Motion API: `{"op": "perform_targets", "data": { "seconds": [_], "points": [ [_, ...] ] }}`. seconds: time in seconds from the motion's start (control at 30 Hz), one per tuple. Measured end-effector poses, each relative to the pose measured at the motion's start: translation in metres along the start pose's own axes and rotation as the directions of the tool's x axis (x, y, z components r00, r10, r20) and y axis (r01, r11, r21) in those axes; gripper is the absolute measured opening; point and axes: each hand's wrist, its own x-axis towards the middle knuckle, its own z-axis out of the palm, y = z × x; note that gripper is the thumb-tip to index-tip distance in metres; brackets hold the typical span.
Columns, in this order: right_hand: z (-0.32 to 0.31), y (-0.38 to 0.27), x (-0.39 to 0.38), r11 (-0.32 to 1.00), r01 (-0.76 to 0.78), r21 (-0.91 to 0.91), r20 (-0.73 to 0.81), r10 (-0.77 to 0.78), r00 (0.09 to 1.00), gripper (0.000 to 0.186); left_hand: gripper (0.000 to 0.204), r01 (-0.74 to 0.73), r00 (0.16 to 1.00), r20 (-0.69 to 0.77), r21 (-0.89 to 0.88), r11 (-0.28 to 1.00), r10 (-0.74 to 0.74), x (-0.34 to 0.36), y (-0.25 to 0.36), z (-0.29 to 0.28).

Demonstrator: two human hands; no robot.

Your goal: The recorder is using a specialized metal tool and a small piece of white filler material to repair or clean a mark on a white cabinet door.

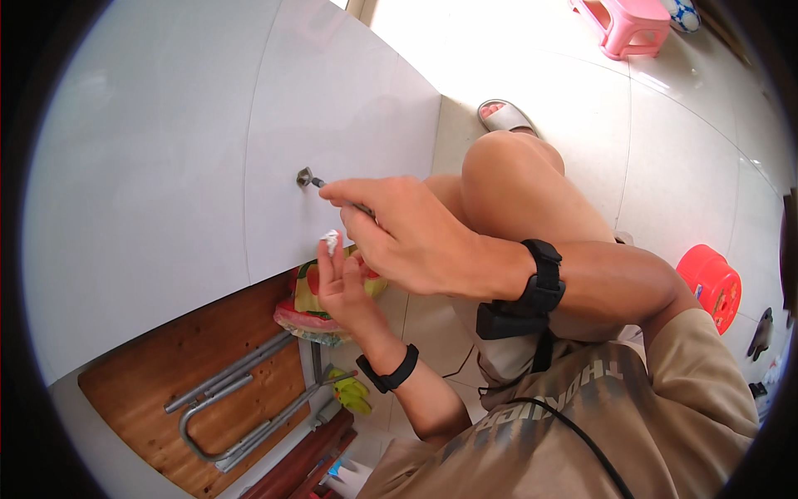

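A small metal knob (304, 177) sticks out from the pale, glossy cabinet panel (191, 125). My right hand (407, 229) is closed round a slim, dark-tipped tool (318, 183), whose exact kind I cannot make out. Its end reaches the knob, and my index finger lies along it. Below and nearer the panel's lower edge, my left hand (342, 291) points its fingers upward. A crumpled white wad (331, 239), like tissue, is held at those fingertips. My right hand hides most of the tool's shaft.
Under the panel, a folded wooden table (241, 366) with grey metal legs leans beside colourful bags (312, 320) and yellow-green gloves (351, 391). My bent knee (499, 166) is close on the right. A red plastic stool (713, 287) and a pink stool (628, 29) stand on the tiles.
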Motion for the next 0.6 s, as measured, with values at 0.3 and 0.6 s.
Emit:
{"op": "perform_targets", "data": {
  "seconds": [0.3,0.6],
  "points": [
    [0.002,0.004,0.005,0.995,0.011,0.101,-0.062,-0.005,0.998,0.038,0.062,-0.013,1.000,-0.007,-0.027,1.000,0.013,0.025,-0.004,-0.001],
    [-0.007,0.001,0.004,0.995,0.031,0.092,-0.022,-0.029,0.999,0.040,0.060,0.133,0.991,-0.022,0.024,0.991,-0.133,0.001,-0.035,0.005]
  ]
}}
